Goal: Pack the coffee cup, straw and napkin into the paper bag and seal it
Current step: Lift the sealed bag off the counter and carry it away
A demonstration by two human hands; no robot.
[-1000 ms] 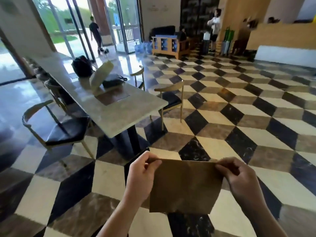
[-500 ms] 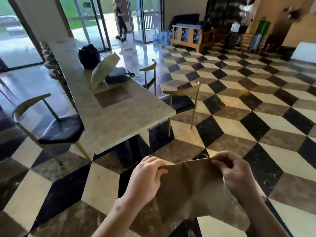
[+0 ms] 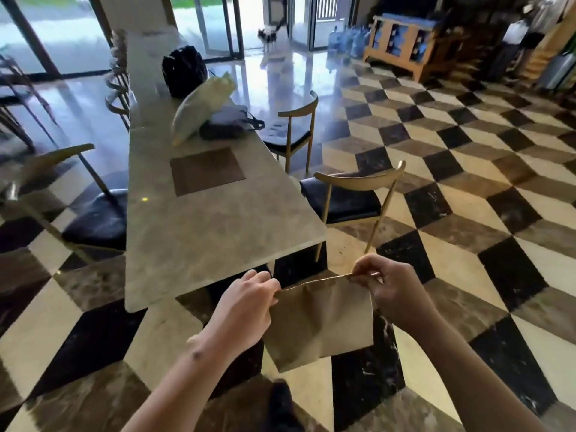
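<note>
I hold a flat brown paper bag (image 3: pixel 321 319) in front of me, above the checkered floor. My left hand (image 3: pixel 246 310) pinches its top left corner and my right hand (image 3: pixel 389 288) pinches its top right corner. The bag hangs down between them, with its top edge pulled taut. No coffee cup, straw or napkin is in view.
A long stone table (image 3: pixel 199 226) stands just ahead on the left, its near corner close to my left hand. On it lie a brown mat (image 3: pixel 205 169), a pale bag (image 3: pixel 199 110), a dark pouch (image 3: pixel 227 123) and a black backpack (image 3: pixel 184 70). Chairs (image 3: pixel 349 198) flank it.
The view has moved closer to the table. The bag, loose and crumpled half a second ago, is now stretched flat between my hands, and my right hand sits higher.
</note>
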